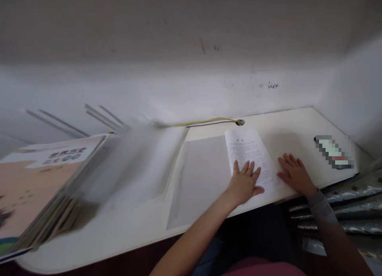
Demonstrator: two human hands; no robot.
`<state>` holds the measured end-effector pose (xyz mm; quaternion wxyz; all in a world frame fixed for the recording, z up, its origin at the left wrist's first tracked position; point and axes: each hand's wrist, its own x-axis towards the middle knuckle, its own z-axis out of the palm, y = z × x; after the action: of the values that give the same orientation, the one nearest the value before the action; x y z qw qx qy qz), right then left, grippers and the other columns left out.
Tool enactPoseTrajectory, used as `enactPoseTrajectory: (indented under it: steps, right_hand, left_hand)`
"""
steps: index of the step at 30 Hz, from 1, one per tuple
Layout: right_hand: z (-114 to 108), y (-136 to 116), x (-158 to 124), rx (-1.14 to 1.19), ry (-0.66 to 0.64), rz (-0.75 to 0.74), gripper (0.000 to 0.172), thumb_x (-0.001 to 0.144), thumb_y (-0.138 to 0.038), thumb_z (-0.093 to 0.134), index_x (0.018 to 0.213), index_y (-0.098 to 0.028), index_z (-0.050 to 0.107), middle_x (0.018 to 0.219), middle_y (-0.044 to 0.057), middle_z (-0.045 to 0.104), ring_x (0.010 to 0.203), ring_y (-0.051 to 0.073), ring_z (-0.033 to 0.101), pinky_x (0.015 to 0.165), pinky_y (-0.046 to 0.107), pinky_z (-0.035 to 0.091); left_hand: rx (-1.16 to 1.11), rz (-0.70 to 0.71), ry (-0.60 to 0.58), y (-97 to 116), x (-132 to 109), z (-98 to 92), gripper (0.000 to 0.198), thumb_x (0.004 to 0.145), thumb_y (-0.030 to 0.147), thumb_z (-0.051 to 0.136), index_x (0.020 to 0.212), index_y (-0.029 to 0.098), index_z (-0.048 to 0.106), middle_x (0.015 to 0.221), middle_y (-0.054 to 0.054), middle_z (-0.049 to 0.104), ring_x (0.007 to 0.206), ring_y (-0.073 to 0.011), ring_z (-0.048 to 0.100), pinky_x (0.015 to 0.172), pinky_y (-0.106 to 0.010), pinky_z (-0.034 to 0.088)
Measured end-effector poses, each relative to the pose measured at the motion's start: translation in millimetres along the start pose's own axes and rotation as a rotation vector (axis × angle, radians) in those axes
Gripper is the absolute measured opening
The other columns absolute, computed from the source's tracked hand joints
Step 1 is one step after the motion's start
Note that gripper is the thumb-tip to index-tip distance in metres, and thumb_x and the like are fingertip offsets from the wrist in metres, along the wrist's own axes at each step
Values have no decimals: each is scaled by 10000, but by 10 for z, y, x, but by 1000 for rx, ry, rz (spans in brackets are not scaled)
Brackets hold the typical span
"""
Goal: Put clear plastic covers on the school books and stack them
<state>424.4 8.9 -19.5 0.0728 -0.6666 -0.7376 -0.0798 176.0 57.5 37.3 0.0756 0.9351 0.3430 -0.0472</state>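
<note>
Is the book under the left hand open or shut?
Open: the printed page faces up beneath the left hand, a plain grey leaf spread beside it.

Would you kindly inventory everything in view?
Walls: two, greyish, back and right
Handwritten scribble: one, blue, back
Long tabletop: one, white, centre
Book stack: one, peach, left
Blurred papers: uncountable, white, left
Flat sheet: one, grey, centre
Printed sheet: one, white, right-centre
Thin cables: two, yellow and black, back
Round hole: one, dark, back
Pixelated object: one, greenish, right
Shiny strips: several, silver, lower right
Garment: one, pink, bottom
Left hand: one, on printed sheet
Right hand: one, beside it
</note>
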Motion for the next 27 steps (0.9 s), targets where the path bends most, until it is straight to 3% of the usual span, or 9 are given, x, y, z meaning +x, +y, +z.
enactPoseTrajectory:
  steps: [14, 19, 21, 23, 25, 27]
  right_hand:
    - [-11, -25, 12, 15, -22, -8, 599, 872, -548, 408, 1358, -198, 428, 1436, 134, 381, 1328, 325, 307, 1030, 519, 264]
    - [11, 66, -3, 50, 14, 0, 580, 885, -529, 392, 1353, -189, 431, 1433, 147, 382, 1327, 308, 317, 1017, 511, 293]
    - [-64, 20, -16, 63, 70, 35, 583, 901, -520, 358, 1357, -163, 421, 1435, 174, 367, 1333, 308, 308, 1014, 519, 297]
    - [-191, -165, -20, 58, 150, 27, 579, 918, -498, 330, 1369, -142, 399, 1449, 183, 337, 1358, 306, 253, 1041, 529, 258]
    - [-323, -483, -2, 65, 173, -98, 554, 930, -458, 329, 1388, -149, 369, 1467, 156, 314, 1381, 285, 193, 1078, 503, 214]
    - [-402, -854, 45, 101, 106, -250, 545, 930, -444, 351, 1401, -169, 349, 1474, 138, 309, 1381, 274, 197, 1085, 464, 231]
  left_hand:
    - [7, 42, 15, 44, 151, 28, 712, 853, 630, 328, 1422, 203, 292, 1482, -148, 273, 1370, -326, 217, 1044, -665, 75]
    - [28, 60, 146, 75, 116, 14, 717, 844, 639, 339, 1430, 232, 267, 1489, -105, 274, 1390, -317, 151, 1051, -660, 78]
    - [42, -18, 250, -4, -69, 30, 714, 856, 621, 333, 1445, 234, 219, 1506, -104, 225, 1396, -312, 120, 1065, -629, 112]
    - [46, -202, 324, -163, -318, 84, 689, 883, 580, 311, 1457, 223, 178, 1513, -119, 191, 1393, -316, 132, 1069, -593, 171]
    - [48, -396, 328, -361, -561, 166, 656, 905, 541, 286, 1457, 201, 184, 1506, -136, 207, 1384, -331, 159, 1054, -586, 218]
    - [56, -493, 273, -533, -742, 247, 634, 912, 531, 267, 1446, 192, 227, 1495, -140, 239, 1374, -347, 184, 1033, -602, 242]
